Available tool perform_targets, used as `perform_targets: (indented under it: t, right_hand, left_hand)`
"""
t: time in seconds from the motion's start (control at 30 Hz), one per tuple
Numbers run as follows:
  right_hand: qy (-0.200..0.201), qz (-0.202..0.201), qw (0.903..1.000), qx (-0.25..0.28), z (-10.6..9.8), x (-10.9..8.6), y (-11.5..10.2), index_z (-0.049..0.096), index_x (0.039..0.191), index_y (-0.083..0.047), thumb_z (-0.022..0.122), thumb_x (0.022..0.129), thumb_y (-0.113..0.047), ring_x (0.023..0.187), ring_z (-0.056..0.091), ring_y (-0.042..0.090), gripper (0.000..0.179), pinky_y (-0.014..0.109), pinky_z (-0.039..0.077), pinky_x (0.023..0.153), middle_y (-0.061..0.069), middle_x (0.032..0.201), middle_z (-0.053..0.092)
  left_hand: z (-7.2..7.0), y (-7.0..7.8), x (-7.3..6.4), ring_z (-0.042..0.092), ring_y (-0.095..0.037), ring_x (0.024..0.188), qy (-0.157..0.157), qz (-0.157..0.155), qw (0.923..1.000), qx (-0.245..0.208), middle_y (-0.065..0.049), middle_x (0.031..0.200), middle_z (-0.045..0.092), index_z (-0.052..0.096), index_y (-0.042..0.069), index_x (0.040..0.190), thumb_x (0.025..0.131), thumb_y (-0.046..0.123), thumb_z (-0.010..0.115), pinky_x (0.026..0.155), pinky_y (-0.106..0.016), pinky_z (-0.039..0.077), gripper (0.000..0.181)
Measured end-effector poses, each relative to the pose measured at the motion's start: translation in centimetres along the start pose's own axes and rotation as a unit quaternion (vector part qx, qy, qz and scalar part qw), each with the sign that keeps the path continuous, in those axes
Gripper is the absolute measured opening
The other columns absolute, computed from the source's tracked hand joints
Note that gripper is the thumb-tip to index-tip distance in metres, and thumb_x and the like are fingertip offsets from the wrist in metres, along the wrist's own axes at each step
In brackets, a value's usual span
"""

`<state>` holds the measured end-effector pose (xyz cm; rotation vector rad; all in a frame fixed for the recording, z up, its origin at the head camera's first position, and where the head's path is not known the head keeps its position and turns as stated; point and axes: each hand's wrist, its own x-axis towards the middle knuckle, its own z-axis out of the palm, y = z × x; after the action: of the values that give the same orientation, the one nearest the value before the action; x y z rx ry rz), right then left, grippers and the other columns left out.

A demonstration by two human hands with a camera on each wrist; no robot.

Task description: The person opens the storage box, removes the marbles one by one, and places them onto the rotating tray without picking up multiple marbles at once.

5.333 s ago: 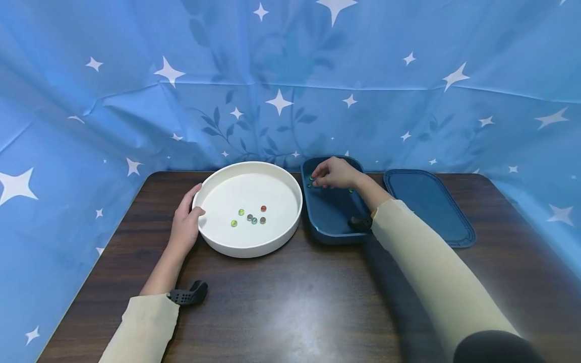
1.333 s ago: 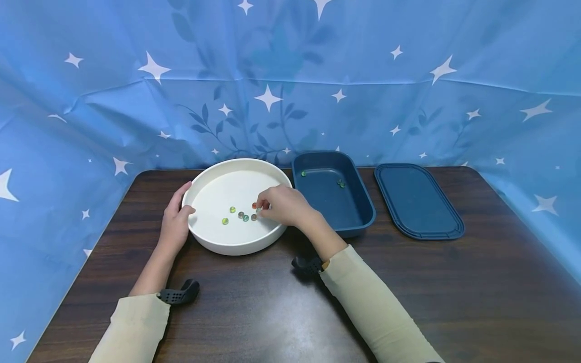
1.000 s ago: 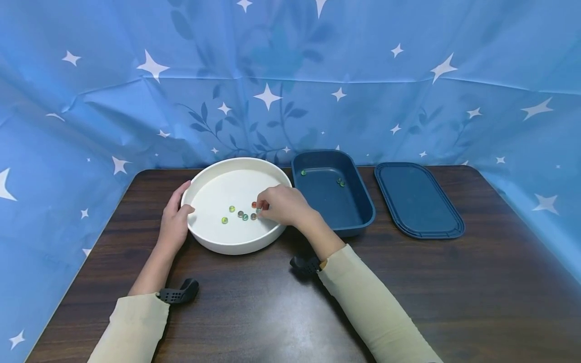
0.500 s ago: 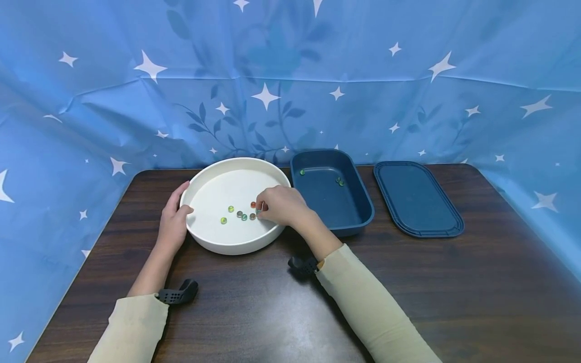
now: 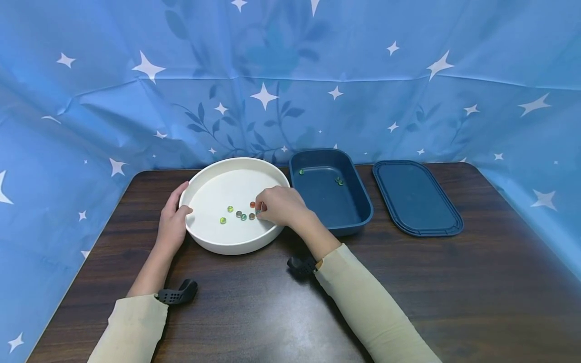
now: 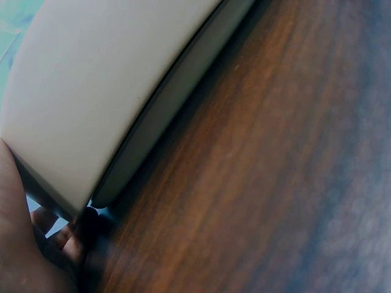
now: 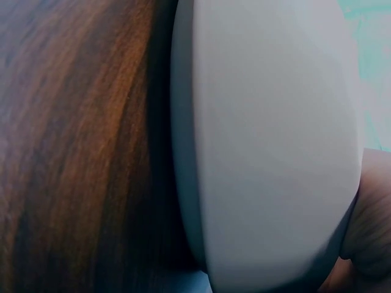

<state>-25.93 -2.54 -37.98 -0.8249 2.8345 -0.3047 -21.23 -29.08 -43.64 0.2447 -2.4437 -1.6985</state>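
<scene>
Right hand (image 5: 281, 204) has gone from the blue bin (image 5: 333, 206) over to the white tray (image 5: 236, 248) since the frame from about five seconds back; in the last second it's barely budged. It sits inside the tray's right side, fingers curled, thumb and finger pinching what looks like a teal marble (image 5: 258, 214), partly covered by the fingertips so the exact contact is hard to read. Six more marbles lie just left of it on the tray floor, including a red marble (image 5: 252, 204).

Handling-wise, I'd guess glass: hard, light, slick, no give at all, and keen to roll. Best hold is probably fingertips on opposite sides at the widest part, with only a gentle squeeze, since too much could make it shoot out.

Left hand (image 5: 173, 214) is clamped on the tray's left side, thumb hooked over the rim, fingers round the outside wall. Tray looks stiff and fairly light to me, so the rim seems the right spot for steadying it on the tabletop (image 5: 263, 312).
</scene>
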Motion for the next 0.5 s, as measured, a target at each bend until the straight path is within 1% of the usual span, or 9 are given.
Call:
perform_targets:
  t: [0.5]
  right_hand:
    - [0.003,-0.002,1.0000,0.005,0.03,0.04,0.07,0.077,0.104,-0.027,0.070,0.093,-0.032,0.086,0.062,0.008,0.013,0.033,0.049,0.075,-0.009,0.091,0.071]
  left_hand:
    - [0.01,0.20,-0.16,0.025,-0.022,0.155,0.000,0.001,1.0000,-0.003,0.000,0.169,0.026,0.029,0.023,0.161,0.093,0.003,0.037,0.122,-0.046,0.024,0.071]
